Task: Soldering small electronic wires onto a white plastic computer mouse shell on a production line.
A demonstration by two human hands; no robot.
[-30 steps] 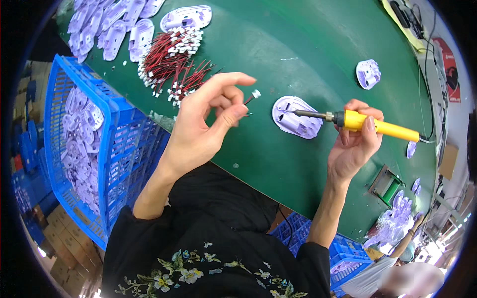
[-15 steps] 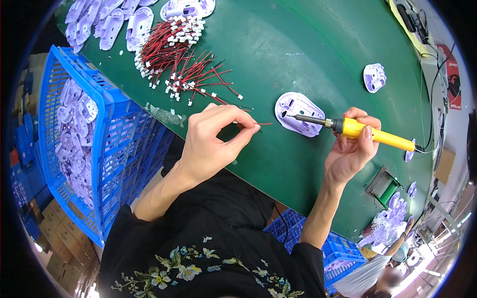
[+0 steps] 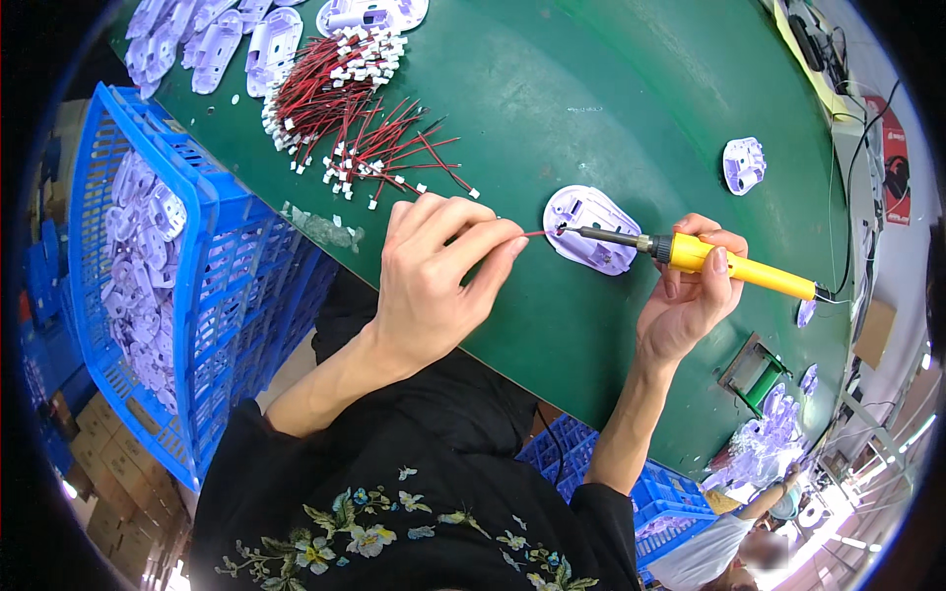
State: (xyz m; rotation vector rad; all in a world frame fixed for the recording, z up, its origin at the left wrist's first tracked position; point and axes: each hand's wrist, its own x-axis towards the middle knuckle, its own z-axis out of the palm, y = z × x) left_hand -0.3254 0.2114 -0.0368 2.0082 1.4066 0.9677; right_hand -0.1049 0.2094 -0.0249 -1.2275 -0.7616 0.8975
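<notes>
Between the thumb and forefinger of my left hand [image 3: 439, 261] is pinched a thin red wire [image 3: 535, 233], its free end reaching over the near left edge of a pale purple plastic shell [image 3: 603, 232]. My right hand [image 3: 693, 295] grips a soldering iron [image 3: 739, 271] by its yellow handle, level and pointing left. The iron's tip lies over the shell, close to the wire end; whether they touch I cannot tell. The shell rests on the green table [image 3: 503, 118]. The wire's other end is hidden in my left hand.
A heap of red wires with white connectors [image 3: 340, 89] lies at the back left, beside more purple shells [image 3: 217, 49]. Left stands a blue crate [image 3: 202, 266] full of shells. A green-framed stand [image 3: 757, 376] and bagged parts [image 3: 759, 443] sit at right. Another person [image 3: 719, 542] is at lower right.
My left hand has moved right, bringing the red wire to the shell and the iron's tip. My right hand and the iron have shifted slightly left.
</notes>
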